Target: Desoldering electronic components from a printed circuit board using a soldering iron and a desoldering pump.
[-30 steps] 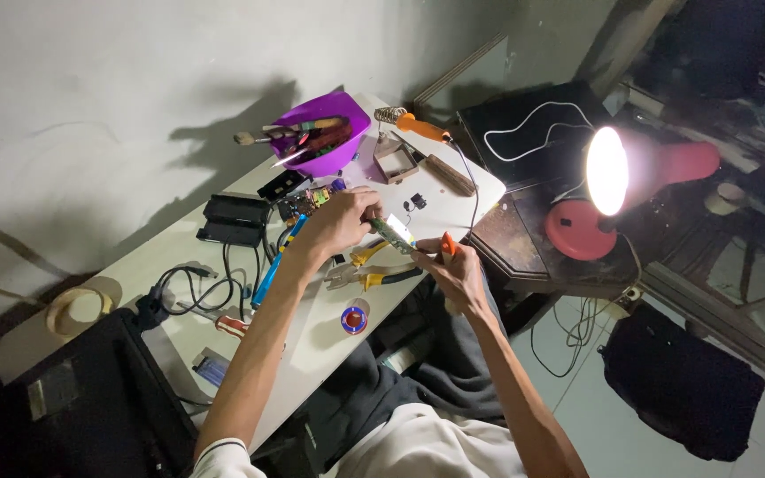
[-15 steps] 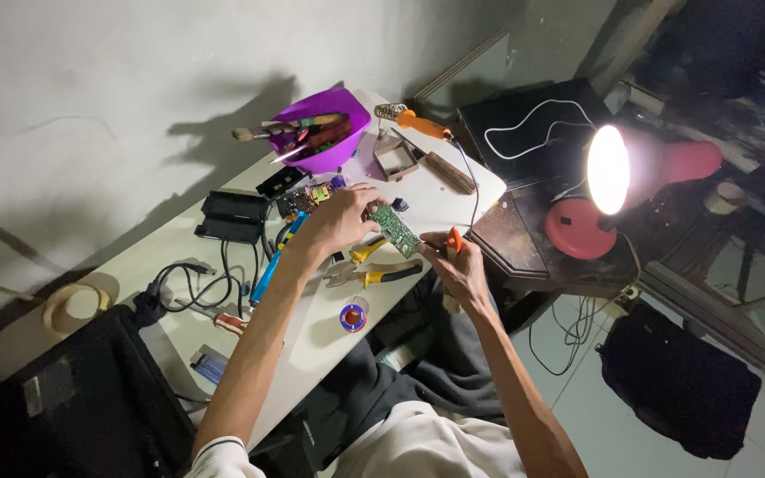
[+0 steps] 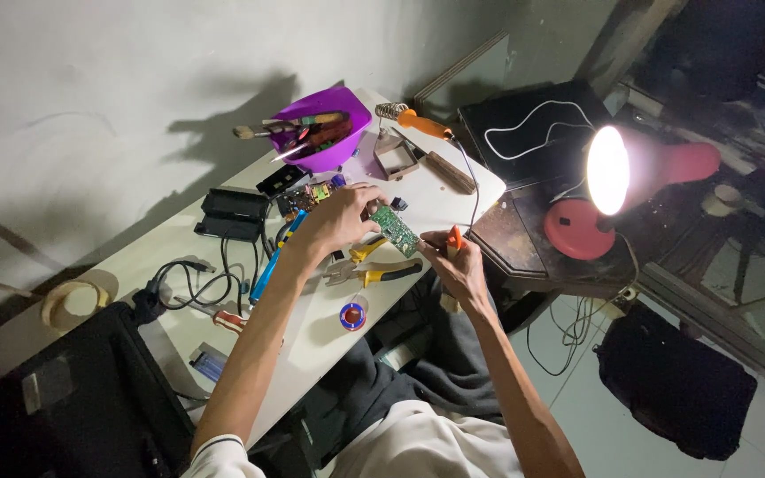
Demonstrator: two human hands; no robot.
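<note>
My left hand [image 3: 340, 218] holds a small green circuit board [image 3: 395, 230] tilted above the white table [image 3: 179, 239]. My right hand [image 3: 458, 264] grips a small orange-handled tool [image 3: 454, 239] whose tip meets the board's lower edge. Yellow-handled pliers [image 3: 374, 271] lie on the table just under both hands. A small round spool [image 3: 352, 315] sits near the table's front edge.
A purple bowl [image 3: 334, 150] with brushes and tools stands at the back, a soldering iron with an orange handle [image 3: 422, 124] beside it. Black boxes [image 3: 234, 212], cables [image 3: 189, 281], a blue pen [image 3: 272, 261] and a tape roll [image 3: 71, 299] lie left. A lit red lamp [image 3: 617, 177] stands right.
The board has tipped so its green face shows, and my right hand with the orange tool has moved in against its edge. Both hands stay over the pliers.
</note>
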